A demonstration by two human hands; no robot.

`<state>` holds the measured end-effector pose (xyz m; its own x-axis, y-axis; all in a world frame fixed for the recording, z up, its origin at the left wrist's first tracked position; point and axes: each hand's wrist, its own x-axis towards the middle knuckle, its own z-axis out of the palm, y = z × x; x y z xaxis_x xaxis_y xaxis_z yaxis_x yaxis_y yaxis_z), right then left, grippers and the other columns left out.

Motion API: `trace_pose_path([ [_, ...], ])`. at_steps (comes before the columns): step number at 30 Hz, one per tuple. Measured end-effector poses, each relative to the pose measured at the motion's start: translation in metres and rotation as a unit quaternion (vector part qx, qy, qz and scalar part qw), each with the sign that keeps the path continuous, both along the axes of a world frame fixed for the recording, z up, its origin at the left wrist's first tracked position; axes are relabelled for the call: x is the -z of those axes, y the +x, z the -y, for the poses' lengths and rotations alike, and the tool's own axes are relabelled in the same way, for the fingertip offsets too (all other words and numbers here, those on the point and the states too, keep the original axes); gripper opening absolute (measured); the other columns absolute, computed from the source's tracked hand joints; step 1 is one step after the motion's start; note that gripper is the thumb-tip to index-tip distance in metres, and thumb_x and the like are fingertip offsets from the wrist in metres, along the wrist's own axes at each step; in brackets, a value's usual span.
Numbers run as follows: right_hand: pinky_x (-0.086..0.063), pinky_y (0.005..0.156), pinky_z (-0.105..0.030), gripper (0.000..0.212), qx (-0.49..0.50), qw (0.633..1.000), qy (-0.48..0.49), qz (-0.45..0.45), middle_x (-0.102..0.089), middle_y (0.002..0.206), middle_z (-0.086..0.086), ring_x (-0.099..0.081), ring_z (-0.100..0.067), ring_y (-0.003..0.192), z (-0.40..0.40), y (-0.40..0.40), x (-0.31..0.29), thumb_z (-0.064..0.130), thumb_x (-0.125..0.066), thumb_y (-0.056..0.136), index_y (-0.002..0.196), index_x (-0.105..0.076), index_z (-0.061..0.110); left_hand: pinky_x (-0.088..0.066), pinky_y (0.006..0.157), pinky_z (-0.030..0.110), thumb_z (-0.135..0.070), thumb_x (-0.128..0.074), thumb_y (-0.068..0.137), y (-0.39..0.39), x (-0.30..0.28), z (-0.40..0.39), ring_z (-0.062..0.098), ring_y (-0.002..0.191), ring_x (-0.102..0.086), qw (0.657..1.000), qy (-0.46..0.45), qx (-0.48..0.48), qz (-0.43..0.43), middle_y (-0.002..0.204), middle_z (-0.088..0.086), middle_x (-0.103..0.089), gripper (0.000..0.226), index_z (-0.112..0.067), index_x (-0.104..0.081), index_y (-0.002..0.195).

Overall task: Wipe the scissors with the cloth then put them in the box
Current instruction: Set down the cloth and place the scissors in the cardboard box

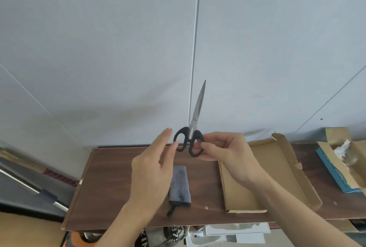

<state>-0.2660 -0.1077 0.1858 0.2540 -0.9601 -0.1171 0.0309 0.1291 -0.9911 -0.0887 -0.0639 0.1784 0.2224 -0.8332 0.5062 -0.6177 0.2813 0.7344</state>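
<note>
The scissors (pixel 191 127) are held in the air above the brown wooden table (pixel 111 187), blades closed and pointing up and away toward the pale wall (pixel 99 48). The handles are black; the blades are bare metal.

Right hand (pixel 227 157): closed on the scissors. Thumb and fingers pinch the right-hand handle loop, and a fingertip shows through that loop. This hand carries the tool.

Left hand (pixel 154 169): open, fingers extended and held together, palm turned toward the scissors. Its thumb tip lies at the outer edge of the left handle loop; actual contact cannot be confirmed from this view.

The grey cloth (pixel 181 185) lies folded on the table directly below the hands, partly covered by the left hand. A dark loop or tag extends from its near end. Neither hand touches it.

The cardboard box (pixel 277 177) sits open on the table to the right of the cloth, flat and shallow, with its flap raised along the far right side. The right forearm crosses over its near left part.

Further right lies a second torn cardboard package (pixel 340 159) over a blue item.
</note>
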Motion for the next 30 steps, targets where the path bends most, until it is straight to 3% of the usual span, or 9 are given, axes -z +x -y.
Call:
trace_pose_path([
  [2, -0.058, 0.078, -0.029, 0.013, -0.006, 1.000, -0.009, -0.008, -0.077, 0.087, -0.016, -0.074, -0.026, 0.087, 0.004, -0.014, -0.005, -0.002, -0.063, 0.089, 0.095, -0.074, 0.000, -0.044, 0.080, 0.002, -0.016, -0.069, 0.088, -0.003, -0.009, 0.008, -0.019, 0.081, -0.064, 0.975, 0.156, 0.043, -0.154, 0.093, -0.014, -0.073, 0.023, -0.024, -0.070, 0.110],
  [4, -0.059, 0.080, -0.031, 0.014, -0.009, 1.000, -0.021, -0.016, -0.077, 0.087, -0.016, -0.074, -0.027, 0.088, 0.007, -0.027, -0.008, -0.002, -0.062, 0.089, 0.096, -0.074, 0.000, -0.055, 0.076, 0.016, -0.008, -0.070, 0.086, -0.006, -0.015, 0.018, 0.004, 0.078, -0.074, 0.934, 0.225, 0.093, -0.263, 0.090, -0.001, -0.079, 0.024, -0.023, -0.072, 0.106],
  [6, -0.058, 0.079, -0.030, 0.015, -0.010, 0.999, -0.029, -0.020, -0.077, 0.085, -0.015, -0.074, -0.024, 0.085, 0.008, -0.040, -0.010, -0.003, -0.061, 0.090, 0.096, -0.074, 0.000, -0.058, 0.069, 0.020, -0.003, -0.071, 0.084, -0.013, -0.020, 0.024, 0.014, 0.073, -0.076, 0.926, 0.240, 0.110, -0.270, 0.082, 0.002, -0.079, 0.024, -0.016, -0.073, 0.103],
  [12, -0.058, 0.080, -0.025, 0.020, 0.027, 0.993, -0.079, -0.081, -0.079, 0.092, -0.001, -0.073, -0.013, 0.092, 0.009, -0.066, -0.007, 0.003, -0.061, 0.091, 0.101, -0.075, 0.014, -0.058, 0.068, 0.019, -0.004, -0.075, 0.080, -0.044, -0.021, 0.036, 0.013, 0.067, -0.075, 0.938, 0.231, 0.118, -0.229, 0.071, -0.011, -0.077, 0.020, -0.021, -0.076, 0.090],
  [16, -0.057, 0.075, -0.020, 0.020, 0.086, 0.963, -0.153, -0.202, -0.077, 0.082, 0.015, -0.072, -0.001, 0.085, 0.004, -0.080, -0.001, 0.005, -0.065, 0.090, 0.099, -0.077, 0.018, -0.058, 0.066, 0.020, -0.010, -0.076, 0.081, -0.070, -0.013, 0.038, 0.008, 0.064, -0.074, 0.967, 0.189, 0.105, -0.138, 0.070, -0.009, -0.075, 0.013, -0.010, -0.079, 0.093],
  [20, -0.055, 0.069, -0.049, 0.017, 0.113, 0.918, -0.241, -0.295, -0.070, 0.072, -0.014, -0.068, -0.035, 0.075, 0.002, -0.098, 0.017, 0.019, -0.063, 0.090, 0.084, -0.073, 0.006, -0.058, 0.060, 0.043, -0.027, -0.069, 0.087, -0.090, 0.007, 0.039, 0.029, 0.059, -0.069, 0.988, 0.098, 0.119, 0.018, 0.063, 0.010, -0.073, 0.021, -0.010, -0.079, 0.081],
  [24, -0.052, 0.062, -0.046, 0.023, 0.132, 0.869, -0.306, -0.365, -0.068, 0.071, -0.017, -0.063, -0.034, 0.067, 0.000, -0.113, 0.029, 0.015, -0.062, 0.086, 0.073, -0.067, -0.002, -0.048, 0.046, 0.039, -0.036, -0.054, 0.090, -0.110, 0.028, 0.040, 0.028, 0.050, -0.060, 0.985, 0.054, 0.091, 0.136, 0.053, 0.004, -0.063, 0.037, -0.009, -0.072, 0.072],
  [27, -0.051, 0.094, -0.038, 0.014, 0.130, 0.830, -0.341, -0.421, -0.074, 0.103, -0.013, -0.064, -0.035, 0.107, -0.001, -0.120, 0.046, 0.006, -0.062, 0.085, 0.077, -0.073, 0.002, -0.049, 0.047, 0.028, -0.025, -0.068, 0.085, -0.125, 0.034, 0.033, 0.024, 0.068, -0.069, 0.980, 0.055, 0.041, 0.187, 0.069, -0.002, -0.070, 0.018, -0.015, -0.076, 0.072],
  [30, -0.023, 0.111, -0.024, 0.019, 0.125, 0.809, -0.354, -0.452, -0.067, 0.121, -0.013, -0.041, -0.039, 0.130, 0.001, -0.131, 0.064, 0.006, -0.059, 0.085, 0.072, -0.072, 0.006, -0.044, 0.053, 0.022, -0.014, -0.083, 0.073, -0.136, 0.045, 0.030, 0.026, 0.103, -0.068, 0.975, 0.064, 0.021, 0.211, 0.095, 0.003, -0.073, 0.004, -0.014, -0.079, 0.072],
])
